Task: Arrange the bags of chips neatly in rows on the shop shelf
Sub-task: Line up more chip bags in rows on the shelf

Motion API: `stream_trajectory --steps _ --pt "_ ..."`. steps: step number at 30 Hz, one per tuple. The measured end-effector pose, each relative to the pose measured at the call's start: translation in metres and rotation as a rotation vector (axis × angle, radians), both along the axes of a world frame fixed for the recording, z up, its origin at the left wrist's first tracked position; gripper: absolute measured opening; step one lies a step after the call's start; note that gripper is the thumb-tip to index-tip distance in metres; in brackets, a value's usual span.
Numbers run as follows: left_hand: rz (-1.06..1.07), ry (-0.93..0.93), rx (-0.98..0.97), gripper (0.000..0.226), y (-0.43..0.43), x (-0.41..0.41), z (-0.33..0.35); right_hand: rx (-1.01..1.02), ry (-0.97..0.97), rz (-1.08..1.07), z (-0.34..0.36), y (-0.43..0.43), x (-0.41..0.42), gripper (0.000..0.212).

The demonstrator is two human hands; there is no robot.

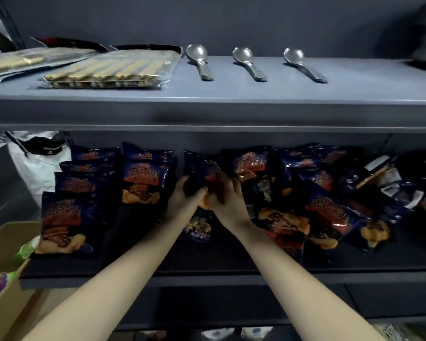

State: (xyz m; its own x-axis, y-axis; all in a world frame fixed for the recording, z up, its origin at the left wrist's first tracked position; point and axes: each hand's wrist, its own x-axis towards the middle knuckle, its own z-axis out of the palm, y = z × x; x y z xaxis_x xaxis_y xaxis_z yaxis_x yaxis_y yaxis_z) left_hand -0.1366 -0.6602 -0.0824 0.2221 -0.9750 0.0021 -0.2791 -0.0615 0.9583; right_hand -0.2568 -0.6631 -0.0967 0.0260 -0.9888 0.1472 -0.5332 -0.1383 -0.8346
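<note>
Dark blue chip bags lie on the lower shelf. At the left, several bags overlap in a row, and a second row stands beside it. Both my hands grip one bag in the middle, held up off the shelf: my left hand holds its left lower edge, my right hand its right lower part. Another bag lies under my wrists. To the right, several bags lie in a loose, tilted heap.
The upper shelf carries packs of wafer sticks and three metal spoons. A cardboard box with green and purple packs stands at the lower left. A white bag sits left of the shelf.
</note>
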Motion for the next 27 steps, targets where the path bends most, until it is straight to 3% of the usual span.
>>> stream_trajectory --steps 3,8,12,16,19,21,27 --pt "-0.018 -0.028 -0.01 0.058 0.006 0.001 0.007 0.073 -0.038 0.089 -0.001 0.008 -0.005 0.065" --pt "0.027 0.047 -0.119 0.054 0.016 0.0 0.018 -0.02 -0.068 0.114 0.007 0.013 -0.01 0.06" --pt "0.061 0.223 -0.191 0.046 0.03 0.004 0.024 -0.062 -0.225 0.082 0.014 0.016 -0.019 0.06" --pt "0.087 0.429 -0.207 0.039 0.046 0.017 0.025 0.193 -0.568 0.16 0.023 0.017 -0.021 0.069" --pt "0.087 0.573 -0.236 0.038 0.063 0.029 0.027 0.419 -0.765 0.375 0.023 0.02 -0.016 0.033" --pt "0.084 0.58 -0.253 0.035 0.076 0.04 0.023 0.444 -0.792 0.484 0.02 0.026 -0.004 0.019" --pt "0.168 0.375 -0.201 0.043 0.105 0.087 0.002 0.425 -0.728 0.492 0.004 0.039 0.044 0.044"
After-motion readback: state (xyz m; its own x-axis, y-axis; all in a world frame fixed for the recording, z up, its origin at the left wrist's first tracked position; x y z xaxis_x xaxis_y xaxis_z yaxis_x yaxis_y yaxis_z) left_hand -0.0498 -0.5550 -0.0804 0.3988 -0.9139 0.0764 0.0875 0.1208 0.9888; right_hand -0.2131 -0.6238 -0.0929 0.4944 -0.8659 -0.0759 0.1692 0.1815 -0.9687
